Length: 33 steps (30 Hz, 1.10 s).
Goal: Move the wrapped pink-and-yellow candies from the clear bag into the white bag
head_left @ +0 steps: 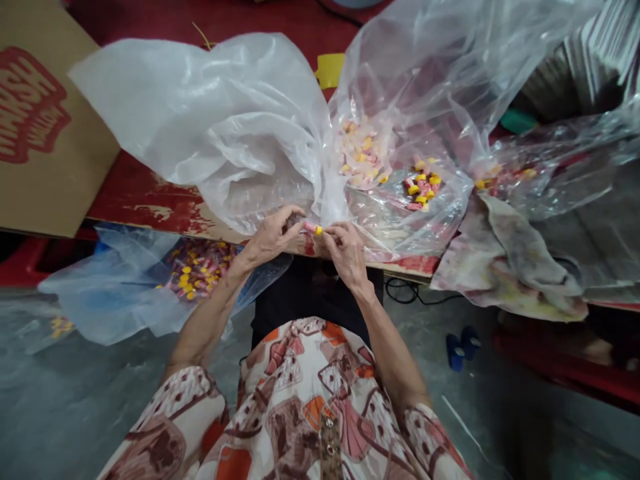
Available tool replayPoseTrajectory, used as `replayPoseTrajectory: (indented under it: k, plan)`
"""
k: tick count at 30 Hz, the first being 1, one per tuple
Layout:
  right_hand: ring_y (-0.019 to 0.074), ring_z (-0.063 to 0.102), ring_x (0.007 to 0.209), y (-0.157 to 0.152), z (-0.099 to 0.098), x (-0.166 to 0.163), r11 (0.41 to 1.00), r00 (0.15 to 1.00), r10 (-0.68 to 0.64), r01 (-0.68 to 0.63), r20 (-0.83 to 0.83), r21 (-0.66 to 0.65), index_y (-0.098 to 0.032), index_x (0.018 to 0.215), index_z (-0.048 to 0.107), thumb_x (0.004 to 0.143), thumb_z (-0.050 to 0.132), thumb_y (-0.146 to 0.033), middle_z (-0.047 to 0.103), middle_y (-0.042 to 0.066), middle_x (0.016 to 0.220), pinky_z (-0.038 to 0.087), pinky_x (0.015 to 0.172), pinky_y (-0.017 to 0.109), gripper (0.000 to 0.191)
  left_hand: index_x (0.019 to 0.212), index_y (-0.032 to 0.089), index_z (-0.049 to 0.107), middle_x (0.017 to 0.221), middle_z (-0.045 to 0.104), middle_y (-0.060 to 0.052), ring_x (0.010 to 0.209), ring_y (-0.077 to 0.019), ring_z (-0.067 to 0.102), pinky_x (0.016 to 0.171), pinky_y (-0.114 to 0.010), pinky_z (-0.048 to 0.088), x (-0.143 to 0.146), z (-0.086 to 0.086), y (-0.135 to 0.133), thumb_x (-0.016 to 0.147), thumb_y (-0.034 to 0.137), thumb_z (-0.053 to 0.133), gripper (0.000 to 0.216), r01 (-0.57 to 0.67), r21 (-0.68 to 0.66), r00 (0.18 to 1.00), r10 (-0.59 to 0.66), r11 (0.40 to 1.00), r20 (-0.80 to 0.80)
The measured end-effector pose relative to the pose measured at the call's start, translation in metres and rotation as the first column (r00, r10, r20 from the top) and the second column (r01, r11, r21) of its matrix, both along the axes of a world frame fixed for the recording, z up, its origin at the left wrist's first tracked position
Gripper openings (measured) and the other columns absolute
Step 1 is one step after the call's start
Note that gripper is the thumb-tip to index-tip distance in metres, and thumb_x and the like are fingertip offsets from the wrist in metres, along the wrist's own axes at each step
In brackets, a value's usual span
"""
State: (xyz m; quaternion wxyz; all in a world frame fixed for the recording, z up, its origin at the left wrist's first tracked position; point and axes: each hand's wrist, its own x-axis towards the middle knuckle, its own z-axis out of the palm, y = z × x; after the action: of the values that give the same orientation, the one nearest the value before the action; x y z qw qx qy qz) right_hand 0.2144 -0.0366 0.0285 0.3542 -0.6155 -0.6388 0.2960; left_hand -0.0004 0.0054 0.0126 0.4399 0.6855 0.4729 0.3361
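Observation:
My left hand [274,235] and my right hand [346,251] meet at the near edge of a worn red table [145,200]. Together they pinch a small pink piece with a yellow cap [313,229] between their fingertips. Both hands have their fingers closed. Just beyond them lies a clear plastic bag [400,133] with a heap of pink and yellow pieces [423,185] inside. A crumpled whitish plastic bag [225,127] lies to its left.
A blue-tinted bag with several yellow and pink pieces [193,270] sits below the table at my left. A cardboard sheet [40,127] lies far left. Stained cloth [505,267] and more plastic hang at the right. Blue slippers [461,347] and a black cable rest on the grey floor.

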Motion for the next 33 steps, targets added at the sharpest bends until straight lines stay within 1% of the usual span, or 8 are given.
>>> replayPoseTrajectory:
  k: [3, 7, 13, 18, 20, 24, 29, 33]
  plan:
    - [0.0252, 0.071, 0.110, -0.006, -0.006, 0.023, 0.993, 0.989, -0.095, 0.085, 0.118, 0.087, -0.024, 0.107, 0.079, 0.109, 0.056, -0.035, 0.076, 0.010, 0.116, 0.057, 0.098, 0.041, 0.025, 0.120, 0.019, 0.066, 0.113, 0.074, -0.011, 0.103, -0.0249, 0.073, 0.095, -0.036, 0.059, 0.007, -0.007, 0.002, 0.110, 0.029, 0.053, 0.020, 0.133, 0.160, 0.950, -0.080, 0.978, -0.302]
    - [0.0243, 0.070, 0.101, -0.012, -0.002, 0.062, 0.950, 0.950, -0.283, 0.259, 0.130, 0.172, -0.024, 0.108, 0.077, 0.111, 0.052, -0.041, 0.077, 0.009, 0.107, 0.057, 0.092, 0.039, 0.031, 0.123, 0.019, 0.065, 0.118, 0.074, -0.014, 0.111, -0.0286, 0.073, 0.099, -0.039, 0.058, 0.013, -0.003, 0.008, 0.110, 0.025, 0.049, 0.021, 0.299, 0.167, 0.866, -0.194, 0.939, -0.460]
    - [0.0242, 0.069, 0.091, -0.017, 0.007, 0.115, 0.904, 0.885, -0.410, 0.362, 0.219, 0.228, -0.021, 0.106, 0.078, 0.108, 0.050, -0.048, 0.078, 0.010, 0.103, 0.056, 0.086, 0.039, 0.039, 0.125, 0.018, 0.065, 0.115, 0.076, -0.013, 0.102, -0.0280, 0.075, 0.089, -0.037, 0.057, 0.016, -0.001, 0.007, 0.108, 0.023, 0.051, 0.023, 0.184, 0.165, 0.852, -0.073, 0.969, -0.519]
    - [0.0235, 0.067, 0.081, 0.035, 0.012, 0.141, 0.894, 0.850, -0.434, 0.365, 0.298, 0.261, -0.019, 0.128, 0.074, 0.107, 0.050, -0.043, 0.078, 0.010, 0.104, 0.056, 0.088, 0.041, 0.039, 0.126, 0.019, 0.066, 0.115, 0.078, -0.012, 0.102, -0.0276, 0.076, 0.090, -0.036, 0.056, 0.019, 0.005, 0.013, 0.111, 0.027, 0.051, 0.023, 0.181, 0.225, 0.876, -0.053, 0.957, -0.480]
    - [0.0271, 0.070, 0.095, 0.064, 0.015, 0.145, 0.898, 0.817, -0.436, 0.364, 0.379, 0.247, -0.018, 0.135, 0.072, 0.108, 0.050, -0.034, 0.079, 0.014, 0.116, 0.055, 0.097, 0.045, 0.039, 0.127, 0.019, 0.065, 0.114, 0.078, -0.012, 0.099, -0.0268, 0.076, 0.087, -0.036, 0.056, 0.022, 0.007, 0.013, 0.112, 0.026, 0.049, 0.024, 0.131, 0.215, 0.881, -0.014, 0.968, -0.473]
    - [0.0355, 0.068, 0.122, 0.108, 0.020, 0.143, 0.927, 0.660, -0.332, 0.361, 0.674, 0.102, -0.014, 0.133, 0.073, 0.108, 0.050, -0.023, 0.071, 0.024, 0.143, 0.049, 0.111, 0.055, 0.035, 0.121, 0.020, 0.066, 0.107, 0.078, -0.009, 0.093, -0.0244, 0.075, 0.079, -0.032, 0.053, 0.027, 0.009, 0.005, 0.109, 0.024, 0.052, 0.018, 0.225, 0.121, 0.871, -0.144, 0.967, -0.470]
    - [0.0346, 0.067, 0.117, 0.124, 0.020, 0.143, 0.947, 0.556, -0.227, 0.316, 0.799, 0.050, -0.012, 0.130, 0.072, 0.111, 0.044, -0.020, 0.072, 0.023, 0.131, 0.048, 0.109, 0.055, 0.035, 0.119, 0.021, 0.062, 0.109, 0.075, -0.007, 0.095, -0.0214, 0.075, 0.084, -0.030, 0.053, 0.027, 0.001, -0.014, 0.110, 0.025, 0.052, 0.013, 0.034, 0.243, 0.943, 0.049, 0.969, -0.328]
    - [0.0352, 0.066, 0.114, 0.122, 0.020, 0.149, 0.950, 0.563, -0.235, 0.305, 0.792, 0.065, -0.013, 0.124, 0.074, 0.106, 0.048, -0.017, 0.073, 0.024, 0.130, 0.047, 0.108, 0.053, 0.032, 0.097, 0.023, 0.055, 0.087, 0.065, 0.000, 0.074, -0.0163, 0.063, 0.073, -0.029, 0.050, 0.026, -0.011, -0.009, 0.099, 0.018, 0.059, 0.007, 0.061, 0.162, 0.976, -0.025, 0.985, -0.216]
